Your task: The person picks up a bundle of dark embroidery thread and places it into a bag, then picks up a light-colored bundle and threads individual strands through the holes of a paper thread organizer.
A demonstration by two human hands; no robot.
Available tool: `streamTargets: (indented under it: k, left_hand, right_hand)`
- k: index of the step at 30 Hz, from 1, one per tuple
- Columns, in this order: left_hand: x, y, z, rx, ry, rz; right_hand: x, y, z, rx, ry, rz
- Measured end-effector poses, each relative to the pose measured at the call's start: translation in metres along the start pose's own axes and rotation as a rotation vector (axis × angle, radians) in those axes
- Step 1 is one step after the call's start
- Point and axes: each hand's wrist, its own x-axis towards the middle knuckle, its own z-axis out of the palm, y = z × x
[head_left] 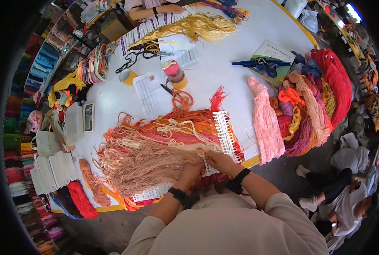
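Note:
A thick bundle of tan thread (142, 163) lies over red, orange and pink threads (189, 131) on the table in front of me. My left hand (191, 173) is closed round the near right end of the tan bundle. Just right of it, my right hand (221, 163) pinches thread ends at the edge of a long white card with punched holes (224, 127); the pinched strands are mostly hidden by my fingers. Red and orange threads pass through the card's holes. A second white punched card (151, 192) shows under the bundle at the table's near edge.
Right of the card lie a pale pink hank (267, 123) and a pile of coloured hanks (304, 106). Beyond are thread spools (172, 70), papers (149, 91), scissors (166, 88) and a blue pen-like tool (261, 63). Across the table a person's arm (164, 9) rests near yellow thread (189, 27).

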Motion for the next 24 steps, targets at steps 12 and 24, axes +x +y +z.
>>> streamTargets:
  k: [12, 24]
  left_hand:
    - [0.006, 0.002, -0.032, -0.019, -0.145, 0.149]
    - [0.004, -0.004, -0.009, 0.369, -0.439, 0.131]
  right_hand:
    - [0.003, 0.005, 0.003, 0.162, -0.037, 0.200]
    - [0.002, 0.001, -0.007, 0.687, -0.182, 0.255]
